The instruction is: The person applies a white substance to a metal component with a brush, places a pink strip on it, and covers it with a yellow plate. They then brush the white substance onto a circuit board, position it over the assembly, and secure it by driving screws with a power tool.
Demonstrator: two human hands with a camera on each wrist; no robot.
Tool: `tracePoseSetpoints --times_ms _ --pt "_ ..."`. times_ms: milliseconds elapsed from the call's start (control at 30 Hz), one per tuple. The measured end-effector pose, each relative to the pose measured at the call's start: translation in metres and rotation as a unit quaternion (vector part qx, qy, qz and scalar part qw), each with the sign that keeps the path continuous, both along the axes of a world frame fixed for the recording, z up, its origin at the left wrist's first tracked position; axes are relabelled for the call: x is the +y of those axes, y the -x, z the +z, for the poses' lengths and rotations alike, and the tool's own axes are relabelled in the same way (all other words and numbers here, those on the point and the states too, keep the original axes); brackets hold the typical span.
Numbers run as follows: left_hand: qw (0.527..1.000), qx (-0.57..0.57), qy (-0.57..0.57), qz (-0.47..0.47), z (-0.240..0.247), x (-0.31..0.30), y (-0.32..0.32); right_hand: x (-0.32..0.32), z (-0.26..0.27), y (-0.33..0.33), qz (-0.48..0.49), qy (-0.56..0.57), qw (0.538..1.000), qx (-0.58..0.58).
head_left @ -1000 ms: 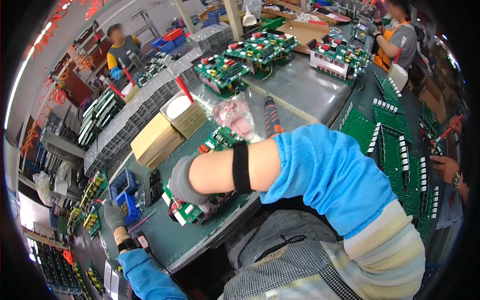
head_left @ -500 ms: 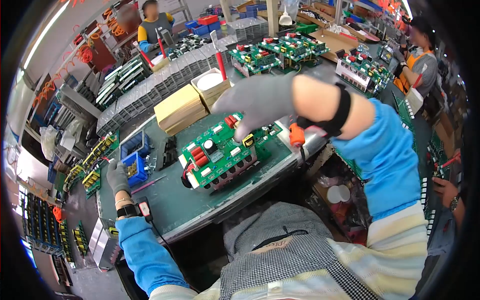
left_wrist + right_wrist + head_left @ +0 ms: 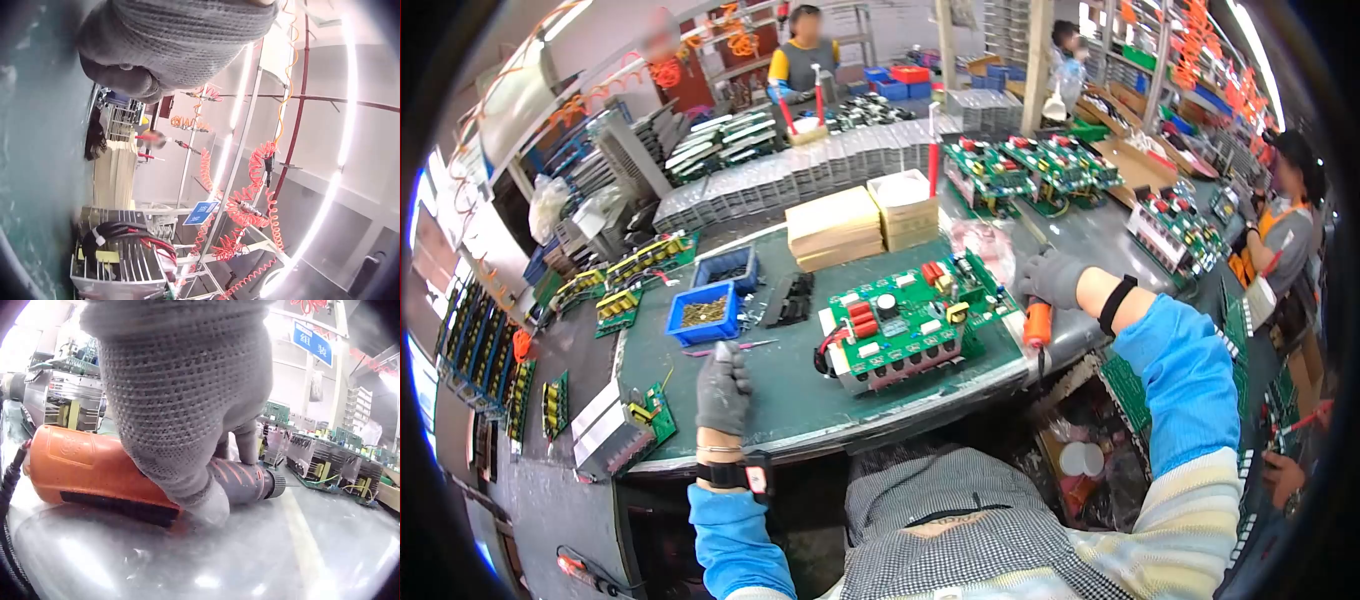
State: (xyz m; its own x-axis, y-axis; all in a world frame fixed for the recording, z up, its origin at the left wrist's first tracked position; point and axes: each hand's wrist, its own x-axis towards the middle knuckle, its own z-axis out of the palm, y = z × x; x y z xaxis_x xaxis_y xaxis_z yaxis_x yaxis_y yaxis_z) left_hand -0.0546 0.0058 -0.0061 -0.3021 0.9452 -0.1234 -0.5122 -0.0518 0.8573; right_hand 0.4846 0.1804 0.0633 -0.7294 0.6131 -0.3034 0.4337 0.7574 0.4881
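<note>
My gloved right hand [image 3: 1052, 278] grips an orange and black electric screwdriver [image 3: 87, 462], thumb and fingers wrapped round its dark front part. The tool lies on its side close over the shiny tabletop, bit pointing away. My gloved left hand [image 3: 725, 390] is low over the green mat, fingers curled in; I cannot tell if anything is inside. Just beyond it are a thin pink-purple tool [image 3: 730, 348] and a blue bin [image 3: 704, 334] of small brass-coloured screws. Between my hands stands a green circuit board [image 3: 895, 320] mounted on a metal heatsink, touched by neither hand.
A second blue bin [image 3: 745, 276] and black parts [image 3: 790, 300] sit left of the board. Behind are stacked cardboard pieces [image 3: 832, 225] and a box with a red-handled tool [image 3: 933, 168]. More board assemblies [image 3: 990, 175] line the back. Other people work around the benches.
My right hand has moved from over the circuit board rightward onto the electric screwdriver. My left hand has drawn back from the screw bin toward me. The head view has turned left.
</note>
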Motion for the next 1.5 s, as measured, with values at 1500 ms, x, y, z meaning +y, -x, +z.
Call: tracePoseSetpoints --times_ms 1500 --pt "0.982 -0.137 -0.051 -0.12 0.041 -0.077 -0.114 -0.149 0.103 0.238 0.112 0.464 0.225 0.85"
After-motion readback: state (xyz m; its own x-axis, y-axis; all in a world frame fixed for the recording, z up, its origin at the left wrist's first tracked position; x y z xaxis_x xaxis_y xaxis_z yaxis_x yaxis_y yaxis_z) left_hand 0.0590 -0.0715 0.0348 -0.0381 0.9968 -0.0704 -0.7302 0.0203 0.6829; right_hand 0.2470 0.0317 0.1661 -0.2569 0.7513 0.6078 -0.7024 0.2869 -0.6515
